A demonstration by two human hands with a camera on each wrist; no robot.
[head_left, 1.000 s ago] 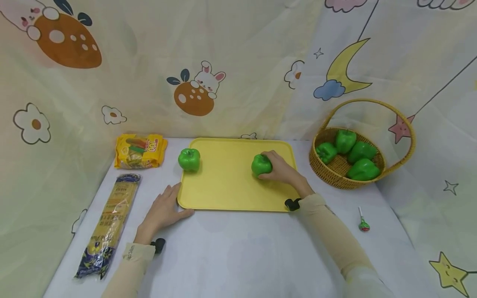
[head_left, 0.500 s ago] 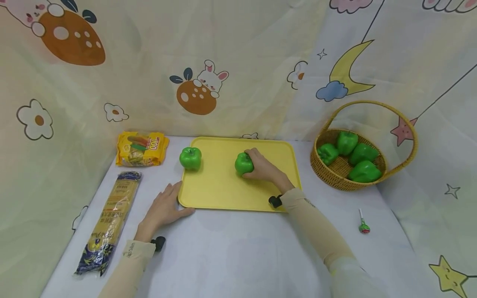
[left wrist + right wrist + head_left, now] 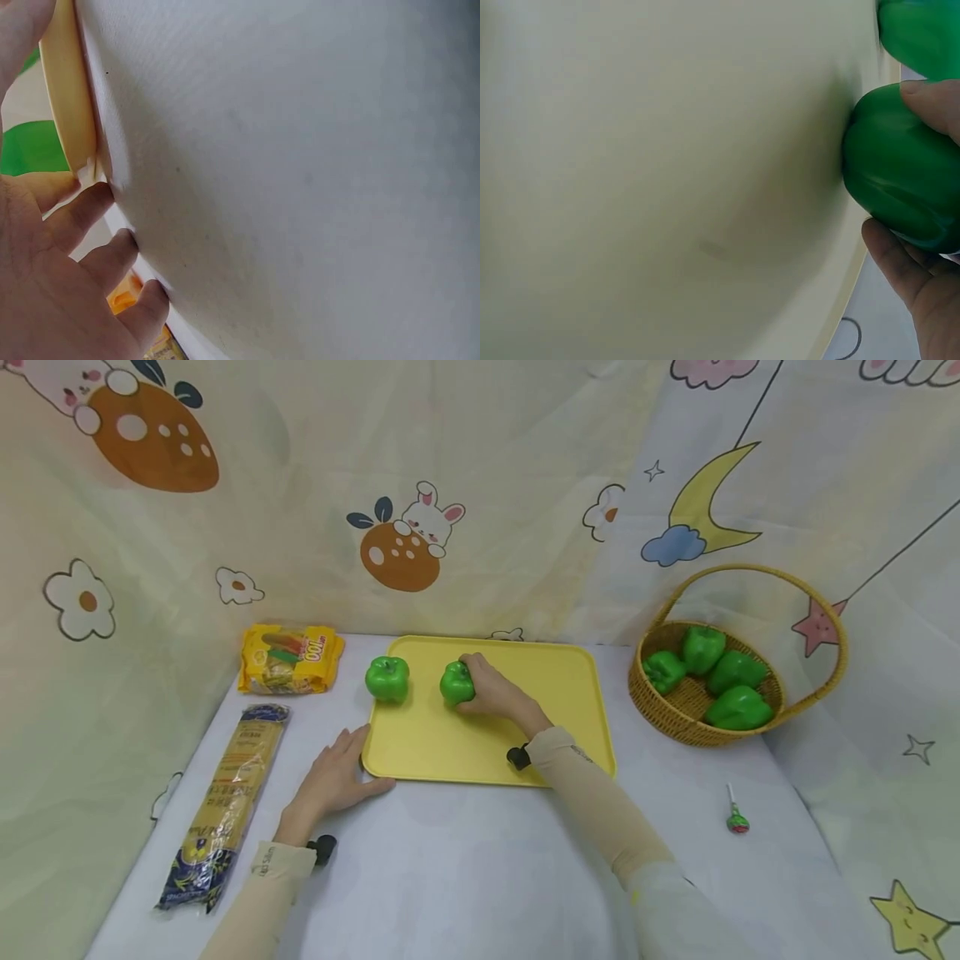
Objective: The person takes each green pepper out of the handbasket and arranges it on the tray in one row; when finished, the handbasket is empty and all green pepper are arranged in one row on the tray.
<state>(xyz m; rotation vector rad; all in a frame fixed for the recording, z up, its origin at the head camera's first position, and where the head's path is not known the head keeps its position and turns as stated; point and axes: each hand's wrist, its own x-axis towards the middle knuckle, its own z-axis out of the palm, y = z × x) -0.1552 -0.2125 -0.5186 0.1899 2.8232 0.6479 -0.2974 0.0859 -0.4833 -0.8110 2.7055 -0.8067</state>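
Observation:
My right hand grips a green bell pepper over the left half of the yellow tray. In the right wrist view the thumb and fingers wrap the same bell pepper, which is at or just above the tray surface; I cannot tell which. A second green bell pepper stands at the tray's left edge, a short gap to the left of the held one. My left hand rests with spread fingers at the tray's front left corner. In the left wrist view its fingertips touch the white tabletop beside the tray rim.
A wicker basket with a tall handle holds several green peppers at the right. A lollipop lies before it. At the left are a yellow food packet and a long pasta packet. A patterned cloth wall rises behind the table.
My right hand has carried the bell pepper leftward across the tray, closer to the other pepper. My left hand has stayed at the tray corner. The head view has shifted slightly.

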